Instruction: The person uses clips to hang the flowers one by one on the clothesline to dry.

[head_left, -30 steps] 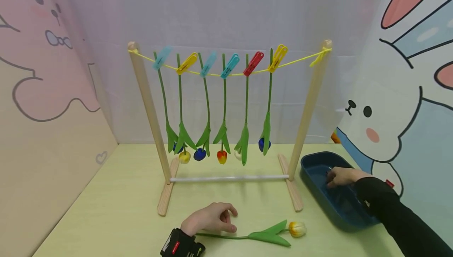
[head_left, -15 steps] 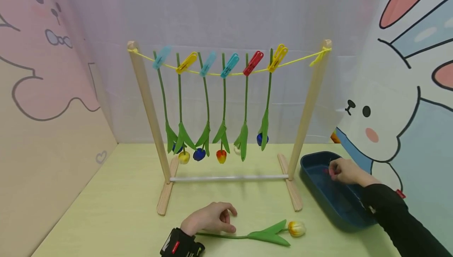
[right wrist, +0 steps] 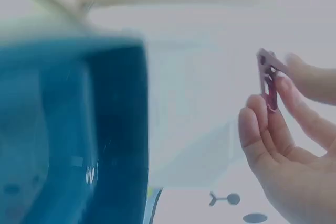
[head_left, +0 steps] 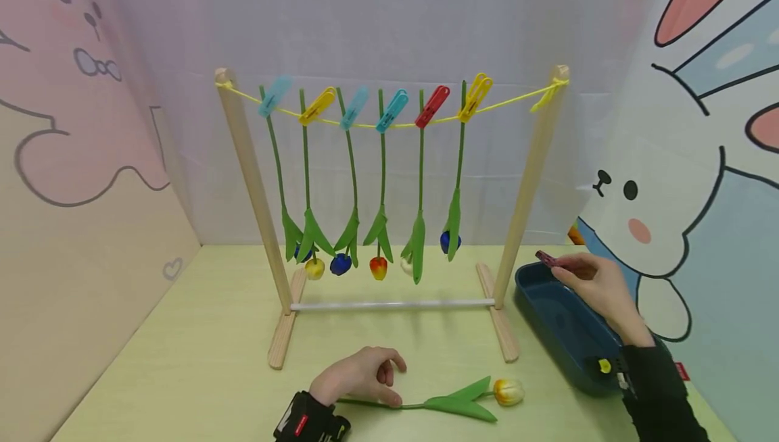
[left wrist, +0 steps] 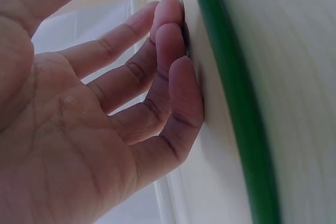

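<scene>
My right hand (head_left: pixel 599 288) pinches a dark red clothespin (head_left: pixel 546 259) above the far end of the blue plastic bin (head_left: pixel 550 354). In the right wrist view the clothespin (right wrist: pixel 269 88) sits between thumb and fingertips. Relaxed, my left hand (head_left: pixel 356 376) rests on the table beside a white-and-yellow artificial tulip (head_left: pixel 508 393), which lies with its bloom to the right. The left wrist view has loosely bent fingers against the tabletop, with the green stem (left wrist: pixel 239 103) running past them. Whether the thumb touches the stem is unclear.
A wooden frame (head_left: pixel 535 185) carries a yellow cord (head_left: pixel 514 103). Several tulips hang head-down from it by clothespins, including a red clothespin (head_left: pixel 433 107) and a yellow clothespin (head_left: pixel 475 98). A white rod (head_left: pixel 392 305) joins the frame's feet. Printed curtains (head_left: pixel 389 16) stand behind.
My right hand has lifted out of the bin, now holding the dark red clothespin above its far end. The left hand has stayed beside the tulip stem.
</scene>
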Available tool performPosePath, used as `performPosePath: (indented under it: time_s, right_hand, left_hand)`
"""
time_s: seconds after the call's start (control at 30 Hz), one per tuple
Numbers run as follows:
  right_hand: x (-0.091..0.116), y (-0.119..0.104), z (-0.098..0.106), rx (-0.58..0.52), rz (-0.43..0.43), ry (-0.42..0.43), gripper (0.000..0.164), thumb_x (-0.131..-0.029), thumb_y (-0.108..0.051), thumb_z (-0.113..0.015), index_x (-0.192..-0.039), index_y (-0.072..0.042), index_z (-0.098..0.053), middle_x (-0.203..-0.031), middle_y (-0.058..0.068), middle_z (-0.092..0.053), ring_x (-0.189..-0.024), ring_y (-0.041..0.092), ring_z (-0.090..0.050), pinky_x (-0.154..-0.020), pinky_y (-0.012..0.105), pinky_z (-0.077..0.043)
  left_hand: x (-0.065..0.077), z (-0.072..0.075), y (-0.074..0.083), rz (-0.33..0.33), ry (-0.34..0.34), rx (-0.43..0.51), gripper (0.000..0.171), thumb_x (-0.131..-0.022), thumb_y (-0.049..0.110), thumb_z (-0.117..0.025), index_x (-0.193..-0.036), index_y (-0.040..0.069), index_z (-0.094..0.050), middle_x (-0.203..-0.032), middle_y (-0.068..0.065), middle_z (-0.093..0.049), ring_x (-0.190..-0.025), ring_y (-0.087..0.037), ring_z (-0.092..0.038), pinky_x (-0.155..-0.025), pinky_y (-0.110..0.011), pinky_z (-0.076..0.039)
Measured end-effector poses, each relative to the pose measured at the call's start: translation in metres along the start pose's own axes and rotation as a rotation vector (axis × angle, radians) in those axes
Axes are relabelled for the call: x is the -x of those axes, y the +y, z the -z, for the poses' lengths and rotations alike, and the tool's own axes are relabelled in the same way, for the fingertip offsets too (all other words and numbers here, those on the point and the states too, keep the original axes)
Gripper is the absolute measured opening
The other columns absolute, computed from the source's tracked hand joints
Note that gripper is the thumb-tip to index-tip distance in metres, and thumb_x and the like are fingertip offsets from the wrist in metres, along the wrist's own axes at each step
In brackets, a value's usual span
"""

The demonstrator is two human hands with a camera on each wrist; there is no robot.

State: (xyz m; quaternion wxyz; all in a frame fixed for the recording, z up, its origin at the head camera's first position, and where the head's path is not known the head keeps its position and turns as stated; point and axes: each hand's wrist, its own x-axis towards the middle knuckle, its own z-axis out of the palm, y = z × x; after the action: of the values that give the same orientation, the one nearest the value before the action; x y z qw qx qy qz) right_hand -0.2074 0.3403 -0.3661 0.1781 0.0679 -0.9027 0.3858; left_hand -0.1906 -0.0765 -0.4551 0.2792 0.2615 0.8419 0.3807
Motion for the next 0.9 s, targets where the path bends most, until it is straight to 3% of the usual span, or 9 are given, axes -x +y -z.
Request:
performPosePath:
  time_s: [0.1, 0.23, 0.37, 0.53, 0.7, 0.77, 0.87, 0.9]
  right_hand:
    - [0.005, -0.012, -0.011, -0.089, 0.016, 0.06, 0.028, -0.103, -0.013, -0.058, -0.117, 0.01, -0.064, -0.087, -0.034, -0.06, -0.077, -0.014, -0.058, -0.07, 0.008, -0.049]
    - [0.009, -0.029, -0.024, -0.117, -0.008, 0.061, 0.033, -0.107, -0.02, -0.05, -0.117, 0.009, -0.064, -0.087, -0.031, -0.06, -0.08, -0.013, -0.058, -0.073, 0.006, -0.048]
    - [0.012, -0.04, -0.038, -0.205, -0.017, 0.063, 0.028, -0.104, -0.019, -0.056, -0.114, 0.006, -0.067, -0.087, -0.024, -0.066, -0.083, -0.008, -0.063, -0.075, 0.01, -0.051]
    - [0.016, -0.047, -0.054, -0.47, 0.036, 0.113, 0.019, -0.097, -0.004, -0.065, -0.115, 0.003, -0.067, -0.09, -0.016, -0.074, -0.086, 0.0, -0.072, -0.077, 0.012, -0.054]
    - [0.019, -0.049, -0.063, -0.715, 0.018, 0.138, 0.032, -0.093, 0.003, -0.067, -0.123, -0.007, -0.069, -0.097, -0.013, -0.074, -0.088, -0.001, -0.071, -0.083, 0.012, -0.054]
    - [0.02, -0.049, -0.065, -0.79, 0.012, 0.129, 0.033, -0.094, 0.005, -0.066, -0.125, -0.003, -0.068, -0.098, -0.011, -0.074, -0.088, 0.0, -0.073, -0.086, 0.013, -0.055]
    - [0.02, -0.044, -0.067, -0.869, 0.032, 0.101, 0.033, -0.095, 0.008, -0.062, -0.128, 0.011, -0.061, -0.098, -0.005, -0.076, -0.087, 0.008, -0.076, -0.092, 0.02, -0.056]
    - [0.016, -0.027, -0.072, -0.888, 0.063, 0.09, 0.035, -0.095, 0.008, -0.061, -0.13, 0.013, -0.059, -0.1, -0.002, -0.076, -0.089, 0.012, -0.076, -0.095, 0.024, -0.056]
  left_hand:
    - [0.001, 0.0, 0.002, -0.01, -0.003, -0.011, 0.029, -0.079, 0.013, -0.086, -0.102, 0.012, -0.069, -0.078, 0.006, -0.054, -0.069, -0.005, -0.047, -0.064, -0.019, -0.038]
    - [0.003, 0.0, 0.004, -0.032, -0.001, -0.028, 0.023, -0.075, 0.009, -0.088, -0.09, 0.01, -0.07, -0.077, 0.007, -0.052, -0.069, -0.003, -0.045, -0.064, -0.018, -0.037]
    - [0.004, -0.002, 0.006, -0.044, 0.015, -0.05, 0.02, -0.073, 0.006, -0.088, -0.084, 0.008, -0.072, -0.076, 0.008, -0.052, -0.068, -0.001, -0.044, -0.065, -0.017, -0.038]
    - [0.003, -0.004, 0.007, -0.057, 0.031, -0.073, 0.017, -0.072, 0.003, -0.088, -0.08, 0.007, -0.073, -0.075, 0.008, -0.051, -0.067, -0.001, -0.044, -0.065, -0.017, -0.039]
    - [0.004, -0.005, 0.009, -0.01, 0.027, -0.074, 0.017, -0.071, 0.003, -0.088, -0.076, 0.008, -0.073, -0.075, 0.008, -0.053, -0.069, -0.003, -0.044, -0.065, -0.018, -0.038]
    - [0.004, -0.005, 0.009, 0.0, 0.027, -0.085, 0.016, -0.071, 0.004, -0.088, -0.075, 0.008, -0.073, -0.076, 0.009, -0.053, -0.069, -0.003, -0.043, -0.065, -0.018, -0.038]
    - [0.003, -0.006, 0.01, 0.0, 0.036, -0.123, 0.016, -0.071, 0.004, -0.089, -0.072, 0.009, -0.074, -0.074, 0.01, -0.053, -0.068, -0.002, -0.043, -0.064, -0.018, -0.038]
    - [0.003, -0.007, 0.01, 0.002, 0.041, -0.133, 0.016, -0.071, 0.004, -0.089, -0.071, 0.009, -0.074, -0.074, 0.011, -0.054, -0.067, -0.002, -0.043, -0.063, -0.018, -0.038]
